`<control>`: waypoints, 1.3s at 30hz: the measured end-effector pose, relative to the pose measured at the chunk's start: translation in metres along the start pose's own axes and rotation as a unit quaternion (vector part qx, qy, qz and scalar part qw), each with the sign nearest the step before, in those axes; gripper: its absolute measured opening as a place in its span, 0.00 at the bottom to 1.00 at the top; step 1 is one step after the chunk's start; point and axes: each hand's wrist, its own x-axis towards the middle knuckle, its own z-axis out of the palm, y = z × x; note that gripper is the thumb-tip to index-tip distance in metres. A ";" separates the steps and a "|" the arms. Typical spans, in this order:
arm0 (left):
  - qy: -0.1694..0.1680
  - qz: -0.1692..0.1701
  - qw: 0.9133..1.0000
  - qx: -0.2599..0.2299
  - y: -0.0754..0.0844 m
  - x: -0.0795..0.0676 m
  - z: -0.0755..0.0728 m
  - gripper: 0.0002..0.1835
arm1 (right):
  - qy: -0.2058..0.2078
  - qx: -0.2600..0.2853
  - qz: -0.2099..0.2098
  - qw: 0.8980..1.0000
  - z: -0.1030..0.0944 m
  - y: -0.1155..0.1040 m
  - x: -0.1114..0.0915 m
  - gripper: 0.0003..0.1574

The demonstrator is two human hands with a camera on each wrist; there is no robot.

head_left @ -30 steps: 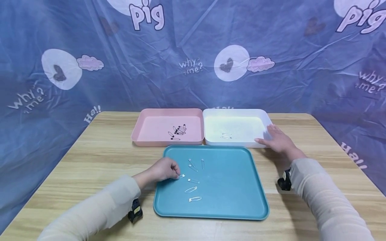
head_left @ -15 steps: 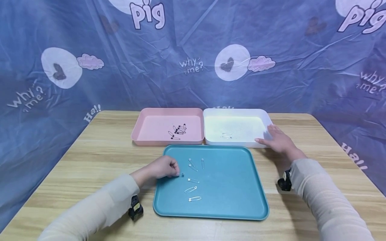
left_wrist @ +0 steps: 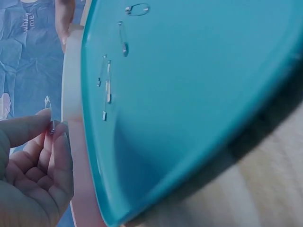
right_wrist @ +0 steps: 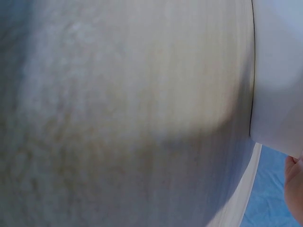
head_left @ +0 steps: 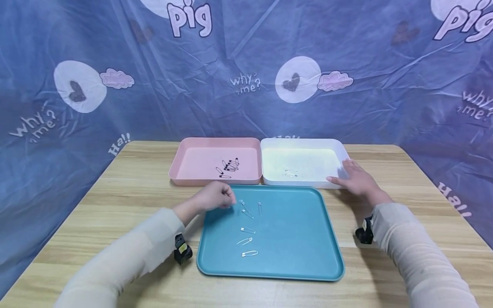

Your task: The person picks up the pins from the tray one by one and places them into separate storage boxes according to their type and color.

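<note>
My left hand [head_left: 215, 196], over the left part of the teal tray [head_left: 292, 244], pinches a silver safety pin [left_wrist: 53, 126] between thumb and fingers. The pin's far end shows past the thumb in the left wrist view. Several silver safety pins [head_left: 249, 253] lie scattered on the tray's left half and middle. My right hand [head_left: 360, 182] rests with thumb and fingers spread against the right front corner of the white box [head_left: 300, 185]. Only part of this hand shows in the right wrist view, beside the box wall.
Left of the white box stands a pink box [head_left: 192, 182] holding several black safety pins [head_left: 231, 164]. A few silver pins [head_left: 291, 173] lie inside the white box. Both boxes stand behind the tray on a wooden table [head_left: 127, 201], before a blue printed cloth [head_left: 185, 102].
The left hand has picked a silver safety pin off the tray and moved up and toward the pink box. The right hand stays at the white box.
</note>
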 end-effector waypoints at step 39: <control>0.020 -0.004 0.995 -0.101 0.048 0.073 0.021 0.06 | -0.011 0.013 0.004 1.000 -0.001 -0.002 0.000 0.62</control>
